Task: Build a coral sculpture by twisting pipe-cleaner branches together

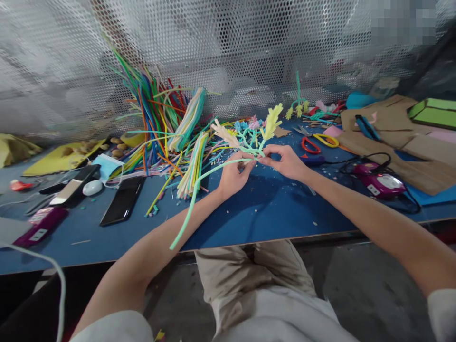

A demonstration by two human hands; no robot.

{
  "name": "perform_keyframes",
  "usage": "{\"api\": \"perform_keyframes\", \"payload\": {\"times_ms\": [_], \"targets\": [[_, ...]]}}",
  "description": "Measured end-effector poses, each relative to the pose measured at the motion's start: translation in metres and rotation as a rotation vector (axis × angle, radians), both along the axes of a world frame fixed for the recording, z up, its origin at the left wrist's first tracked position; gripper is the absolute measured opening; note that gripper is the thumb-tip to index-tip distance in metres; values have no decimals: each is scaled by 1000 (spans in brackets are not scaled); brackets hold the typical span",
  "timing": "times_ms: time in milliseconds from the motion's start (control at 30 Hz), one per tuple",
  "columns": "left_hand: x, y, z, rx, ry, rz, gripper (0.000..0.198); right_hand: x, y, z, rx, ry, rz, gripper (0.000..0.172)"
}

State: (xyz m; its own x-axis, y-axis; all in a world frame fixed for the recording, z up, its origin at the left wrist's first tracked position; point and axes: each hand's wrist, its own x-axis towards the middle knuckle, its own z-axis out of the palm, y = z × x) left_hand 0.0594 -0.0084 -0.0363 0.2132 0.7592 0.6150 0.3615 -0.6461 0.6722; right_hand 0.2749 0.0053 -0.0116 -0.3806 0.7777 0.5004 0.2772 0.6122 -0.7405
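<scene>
"Two hands on it, or one?"

"Both of mine. My left hand (234,175) has thumb and fingers pinched on the base of a fuzzy-stem sprig (255,151), and my right hand (287,163) pinches it from the other side, fingertips close to the left's."

"Where is the sprig, exactly?"

"Above the worktop (270,213), in front of me, tilted outward in my grip. A cream leaf (225,134) fans out on the left, a yellow leaf (272,122) on the right, with green stems between. One long mint stem (213,169) runs from my left hand, curving down across that forearm towards the near edge."

"And the pink and blue flowers (254,123)?"

"Just beyond the stems. I can't tell whether they're joined on or lying behind."

"What else is close?"

"A banded-looking bundle of pale stems (192,166) beside my left hand, with a black phone (122,201) further left. Past my right hand lie the red-handled scissors (311,146), near a yellow handle (326,140). Further right, a purple device (381,181) sits by some brown sheets (423,161)."
</scene>
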Motion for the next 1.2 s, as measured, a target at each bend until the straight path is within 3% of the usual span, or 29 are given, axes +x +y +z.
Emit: {"api": "perform_keyframes", "payload": {"times_ms": [233, 567, 700, 867, 1067, 1200], "targets": [[-3, 2, -6, 49, 85, -6, 21, -3, -3, -3, -20, 61, -76, 48], [2, -6, 1, 163, 201, 38, 14, -14, -12, -3, 41, 64, -208, 36], [7, -8, 5, 19, 80, 16, 22, -14, -11, -1, -13, 87, -185, 34], [10, -5, 7, -264, -167, -141, 46, -9, -8, 0, 17, 163, -47, 29], [9, -5, 6, -297, -220, -193, 52, -6, -7, 0, 40, 120, 30, 20], [7, -5, 5, -296, -197, -187, 48, -5, -8, 1, 106, 52, -19, 23]]}}
